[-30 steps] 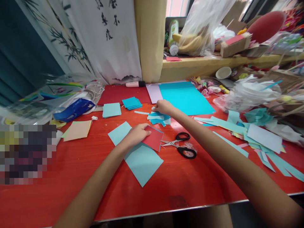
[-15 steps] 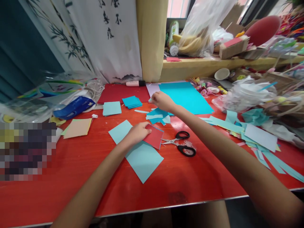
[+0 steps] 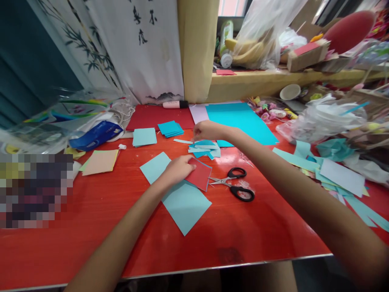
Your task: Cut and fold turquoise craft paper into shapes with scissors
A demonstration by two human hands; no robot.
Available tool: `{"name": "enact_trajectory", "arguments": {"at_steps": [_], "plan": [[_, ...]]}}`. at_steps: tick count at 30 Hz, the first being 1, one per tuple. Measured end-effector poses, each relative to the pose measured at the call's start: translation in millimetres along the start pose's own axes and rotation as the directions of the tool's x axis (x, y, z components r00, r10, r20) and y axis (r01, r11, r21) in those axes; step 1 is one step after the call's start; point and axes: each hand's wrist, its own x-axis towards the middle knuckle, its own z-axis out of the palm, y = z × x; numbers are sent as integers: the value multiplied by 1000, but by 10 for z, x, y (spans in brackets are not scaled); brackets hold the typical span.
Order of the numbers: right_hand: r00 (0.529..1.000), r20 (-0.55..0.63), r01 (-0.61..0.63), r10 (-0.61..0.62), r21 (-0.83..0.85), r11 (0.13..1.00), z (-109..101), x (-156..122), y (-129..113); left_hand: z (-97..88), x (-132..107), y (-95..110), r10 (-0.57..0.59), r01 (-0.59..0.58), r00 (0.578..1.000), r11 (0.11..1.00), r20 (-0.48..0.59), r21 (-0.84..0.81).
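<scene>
Red card (image 3: 199, 176) partly over pale-blue paper (image 3: 187, 209) | my left hand (image 3: 178, 168): thumb on card, can't tell if pinching | my right hand (image 3: 204, 131): fingers bunched near scraps (image 3: 204, 151), hold unclear

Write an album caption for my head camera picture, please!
Left hand on a red paper square, black-handled metal scissors beside it, right hand near blue paper scraps.

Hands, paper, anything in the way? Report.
Left hand on red square paper, light-blue paper sheet partly beneath. Right hand near cut blue paper scraps, grip unclear. Possible obstacle: black-handled metal scissors at red paper's edge.
</scene>
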Motion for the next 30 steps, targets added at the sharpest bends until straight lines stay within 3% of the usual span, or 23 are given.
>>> {"name": "enact_trajectory", "arguments": {"at_steps": [5, 11, 14, 17, 20, 24, 30], "plan": [[996, -85, 18, -23, -55, 998, 161, 256, -244, -9, 4, 0, 10, -10, 1000, 998, -13, 60], [986, -141, 83, -94, -80, 993, 440, 330, -419, -13, 22, -6, 1, -1, 1000, 994, 7, 106], [982, -134, 127, -135, -69, 989, 357, 356, -362, -13, 12, -4, 1, 0, 1000, 992, -3, 128], [980, -98, 170, -174, -44, 984, 131, 327, -248, -17, -3, -1, 8, -8, 1000, 992, 7, 123], [989, 44, 140, -138, -37, 989, -44, 196, -129, -23, -15, 9, 9, -11, 1000, 994, 23, 105], [971, 225, 79, -74, -15, 997, -52, -22, 5, -29, -19, 18, -19, 17, 1000, 991, 13, 134], [999, -15, 31, -31, 43, 999, -42, -36, 255, -26, -5, -6, -19, 18, 1000, 989, 8, 149]]}}
